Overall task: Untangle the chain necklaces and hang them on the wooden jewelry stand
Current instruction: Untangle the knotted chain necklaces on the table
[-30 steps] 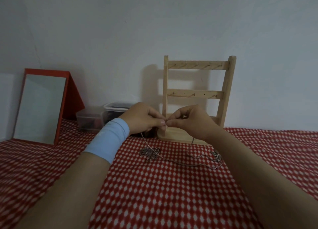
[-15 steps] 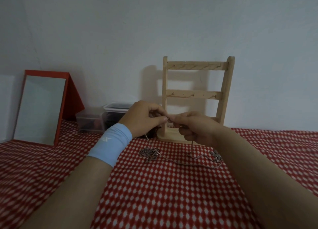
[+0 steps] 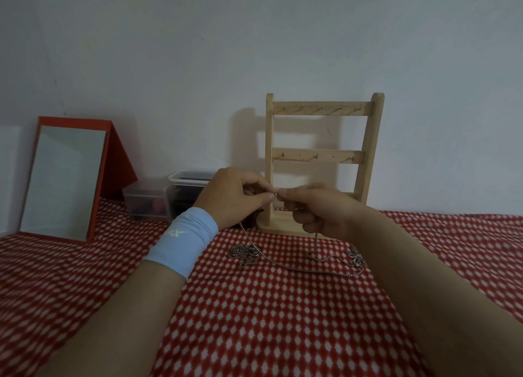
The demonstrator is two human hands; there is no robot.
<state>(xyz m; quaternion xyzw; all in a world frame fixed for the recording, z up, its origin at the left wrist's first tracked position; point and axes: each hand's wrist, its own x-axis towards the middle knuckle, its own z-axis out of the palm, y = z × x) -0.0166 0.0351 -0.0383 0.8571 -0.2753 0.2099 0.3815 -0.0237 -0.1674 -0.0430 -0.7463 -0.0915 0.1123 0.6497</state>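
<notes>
Before the stand (image 3: 322, 161), both hands' fingers (image 3: 266, 197) pinching chain (image 3: 283, 265)

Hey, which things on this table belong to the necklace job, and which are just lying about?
In the job: chain necklaces, pinched by the left hand and right hand; wooden jewelry stand.
Lying about: red-framed mirror; clear plastic boxes.

Dim, bluish, soft overall; pale wooden ladder-shaped jewelry stand (image 3: 322, 161) shadows left onto wall; wide-angle edges bend.
</notes>
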